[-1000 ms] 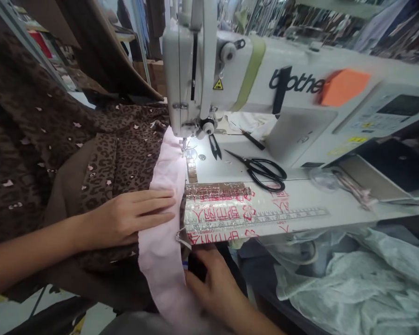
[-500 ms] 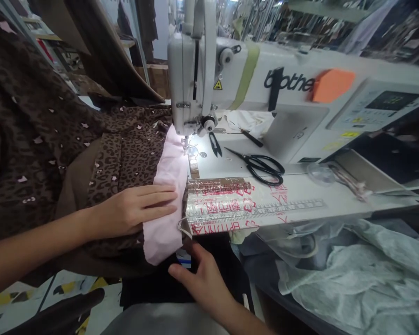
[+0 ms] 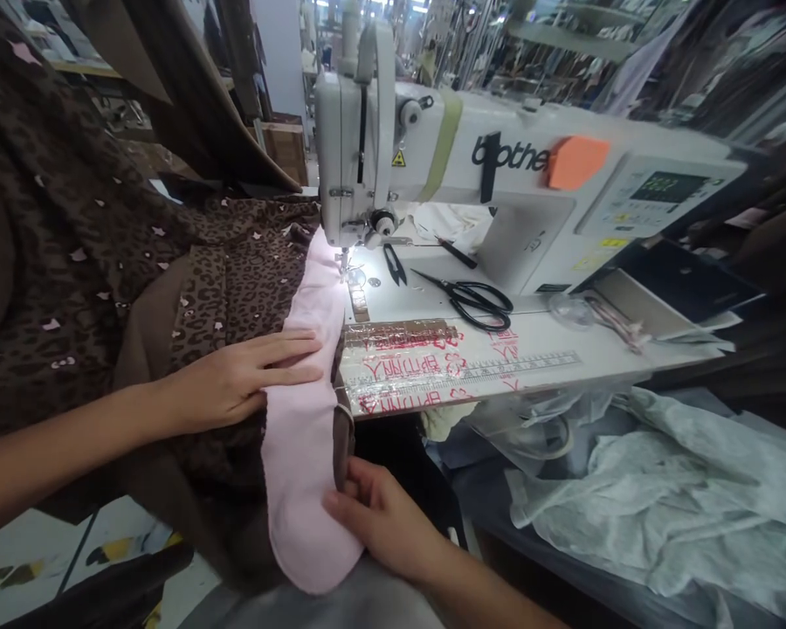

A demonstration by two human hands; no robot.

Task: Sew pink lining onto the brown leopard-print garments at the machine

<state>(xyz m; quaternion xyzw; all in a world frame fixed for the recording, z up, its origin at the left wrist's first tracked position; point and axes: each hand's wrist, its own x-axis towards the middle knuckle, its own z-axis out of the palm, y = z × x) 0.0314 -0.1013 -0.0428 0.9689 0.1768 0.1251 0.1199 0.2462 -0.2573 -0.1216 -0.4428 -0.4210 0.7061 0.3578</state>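
Note:
A pink fabric strip [image 3: 301,463] runs from beneath the sewing machine's presser foot [image 3: 342,262] down over the table's front edge, its rounded end hanging toward my lap. It lies along a brown leopard-print garment [image 3: 255,288]. My left hand [image 3: 242,380] rests flat on the strip and the print, fingers stretched out and pointing right. Lower down, my right hand [image 3: 380,515] pinches the strip's right edge between thumb and fingers, together with the brown fabric edge beside it. The fingers' undersides are hidden.
The white sewing machine [image 3: 530,148] stands across the table. Black scissors [image 3: 478,301], small thread snips [image 3: 395,265] and a dark-handled pointed tool [image 3: 458,252] lie on its bed. A ruler [image 3: 530,362] is taped along the front edge. Pale green fabric [image 3: 661,498] is heaped at the lower right.
More of the pink strip's lower end now shows, hanging further down. My right hand has closed on its edge. My left hand stays on the strip. The view has shifted slightly.

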